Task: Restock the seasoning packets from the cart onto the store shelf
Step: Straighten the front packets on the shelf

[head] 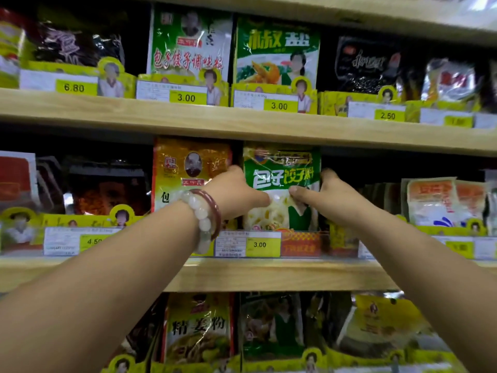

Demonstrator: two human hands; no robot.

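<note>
A green and white seasoning packet (282, 179) stands upright in the middle shelf's slot, above a yellow 3.00 price tag (259, 244). My left hand (236, 193) grips its left edge, thumb across the front and fingers hidden behind it. My right hand (326, 195) grips the right edge the same way, its thumb on the packet's face. A bead bracelet and a red bangle circle my left wrist. The cart is out of view.
An orange-yellow packet (188, 170) stands just left of the green one. Wooden shelves (269, 275) above and below hold rows of other seasoning packets behind yellow price holders. To the right of the green packet is a dark gap (357, 170).
</note>
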